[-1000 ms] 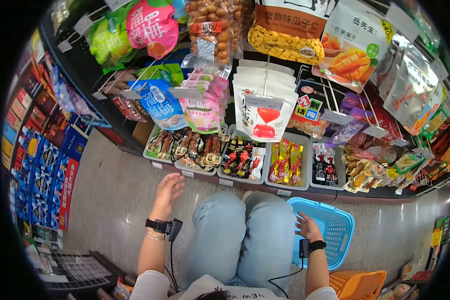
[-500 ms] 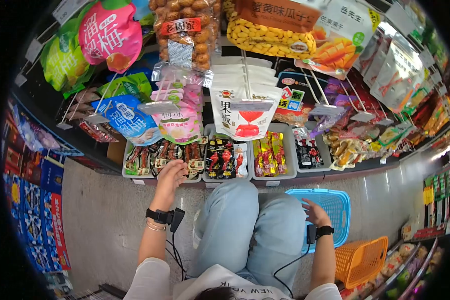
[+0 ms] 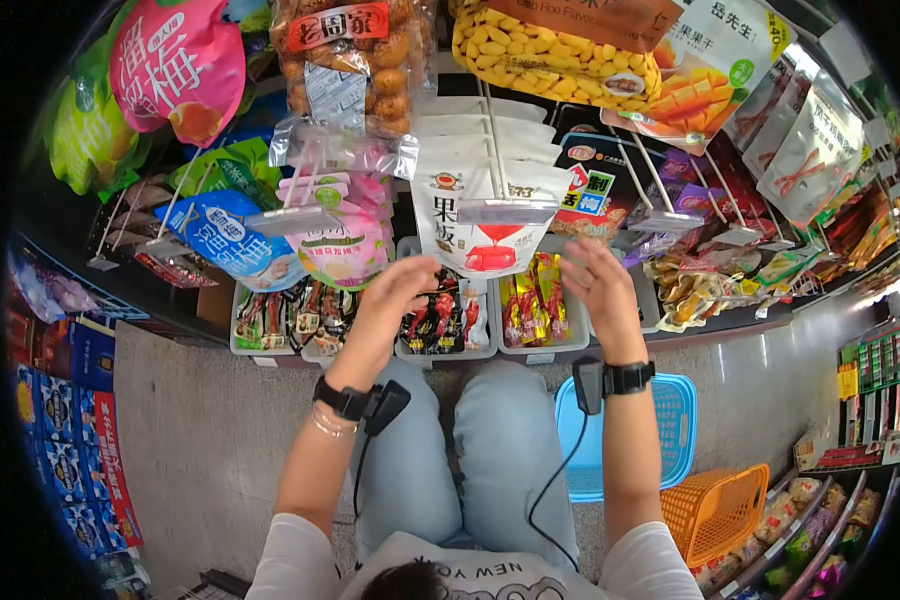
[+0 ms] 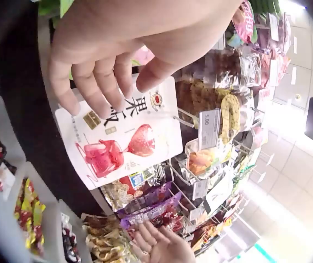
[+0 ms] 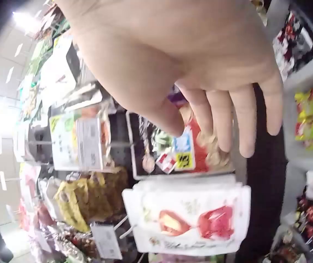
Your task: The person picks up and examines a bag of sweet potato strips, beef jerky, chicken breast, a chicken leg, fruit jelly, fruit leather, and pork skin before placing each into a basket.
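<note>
White pouches (image 3: 450, 225) with a red printed picture hang on a hook in the middle of the rack. My left hand (image 3: 388, 305) is raised at their left side, fingers loosely bent and holding nothing. On the other side, my right hand (image 3: 608, 300) is up with its fingers spread, also holding nothing. In the left wrist view the fingers of my left hand (image 4: 129, 38) overlap the front white pouch (image 4: 129, 145). From the right wrist, my right hand (image 5: 200, 66) appears in front of a dark pack with a colourful label (image 5: 184, 156), beside the white pouches (image 5: 195, 219).
Grey bins (image 3: 540, 348) of small wrapped snacks line the low shelf below the hands. Pink pouches (image 3: 345, 245) and a bag of yellow kernels (image 3: 560, 65) hang nearby. A blue basket (image 3: 675, 430) and an orange basket (image 3: 715, 515) stand on the floor at right.
Both hands have moved up and forward to the hanging white pouches; the right hand has left its place by the blue basket. The view has moved closer to the rack.
</note>
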Available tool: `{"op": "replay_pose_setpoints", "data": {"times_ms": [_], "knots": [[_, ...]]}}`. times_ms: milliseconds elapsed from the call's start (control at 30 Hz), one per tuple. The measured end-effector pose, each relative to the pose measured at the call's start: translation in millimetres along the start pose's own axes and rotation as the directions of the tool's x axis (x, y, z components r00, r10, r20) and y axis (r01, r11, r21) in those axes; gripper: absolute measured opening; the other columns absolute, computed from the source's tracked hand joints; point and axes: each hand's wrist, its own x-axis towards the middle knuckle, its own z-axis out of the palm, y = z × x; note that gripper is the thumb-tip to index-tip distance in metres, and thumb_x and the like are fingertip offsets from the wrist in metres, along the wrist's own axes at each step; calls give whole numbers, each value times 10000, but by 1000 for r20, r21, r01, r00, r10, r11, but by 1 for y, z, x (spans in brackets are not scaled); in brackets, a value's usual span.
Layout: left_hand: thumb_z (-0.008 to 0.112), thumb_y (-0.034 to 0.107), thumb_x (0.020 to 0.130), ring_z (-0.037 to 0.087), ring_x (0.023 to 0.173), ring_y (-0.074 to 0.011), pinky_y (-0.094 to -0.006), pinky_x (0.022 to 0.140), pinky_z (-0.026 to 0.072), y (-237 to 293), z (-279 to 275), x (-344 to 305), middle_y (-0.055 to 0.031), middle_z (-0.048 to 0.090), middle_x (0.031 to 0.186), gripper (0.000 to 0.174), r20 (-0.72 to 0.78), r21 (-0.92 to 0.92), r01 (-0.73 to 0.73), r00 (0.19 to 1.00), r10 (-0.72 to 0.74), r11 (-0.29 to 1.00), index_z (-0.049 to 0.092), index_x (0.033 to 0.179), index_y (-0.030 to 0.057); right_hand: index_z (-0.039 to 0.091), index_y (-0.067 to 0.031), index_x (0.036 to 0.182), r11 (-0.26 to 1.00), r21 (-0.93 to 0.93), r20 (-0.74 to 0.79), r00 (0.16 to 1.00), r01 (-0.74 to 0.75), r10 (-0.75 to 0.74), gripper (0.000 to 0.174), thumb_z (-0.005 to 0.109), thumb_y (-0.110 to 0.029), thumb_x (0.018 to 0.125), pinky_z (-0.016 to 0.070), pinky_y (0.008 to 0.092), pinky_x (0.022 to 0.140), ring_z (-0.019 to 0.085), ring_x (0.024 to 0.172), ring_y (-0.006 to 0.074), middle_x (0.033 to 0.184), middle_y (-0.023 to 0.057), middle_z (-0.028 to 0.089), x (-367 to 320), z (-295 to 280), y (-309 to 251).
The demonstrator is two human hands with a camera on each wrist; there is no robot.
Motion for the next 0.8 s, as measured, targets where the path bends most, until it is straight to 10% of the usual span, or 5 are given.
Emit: {"op": "replay_pose_setpoints", "data": {"times_ms": [200, 433, 467, 800], "knots": [[568, 242, 870, 381, 1244, -214, -352, 1005, 317, -8, 16, 20, -123, 354, 1398, 678, -86, 21, -53, 995, 54, 998, 231, 1409, 6, 442, -20, 1289, 989, -45, -1, 990, 140, -140, 452, 527, -230, 898, 367, 370, 970, 438, 1204, 216, 1311, 118, 468, 15, 21, 4], [596, 206, 857, 466, 1141, -244, -326, 975, 338, -37, 11, 63, -180, 446, 1304, 714, -221, 144, -212, 945, 241, 967, 198, 1395, -42, 521, -51, 1198, 943, -254, 54, 977, 215, -208, 395, 557, -287, 883, 339, 405, 951, 486, 1117, 156, 1167, 27, 565, 22, 35, 17], [598, 195, 860, 520, 1062, -213, -315, 910, 396, -35, 12, 62, -162, 495, 1246, 611, -160, 118, -230, 956, 247, 966, 301, 1341, -37, 540, 40, 1131, 944, -216, -3, 966, 251, -258, 338, 612, -136, 851, 437, 248, 820, 572, 923, 135, 1016, 93, 620, 23, 38, 18], [612, 115, 855, 523, 664, -99, -245, 612, 419, -52, 20, 33, -40, 587, 749, 127, -407, 382, -233, 826, 390, 894, 554, 858, 2, 557, 16, 940, 921, -145, 61, 932, 362, -357, 135, 594, -97, 875, 445, 221, 663, 566, 743, 71, 850, 50, 641, -1, 32, 23]]}}
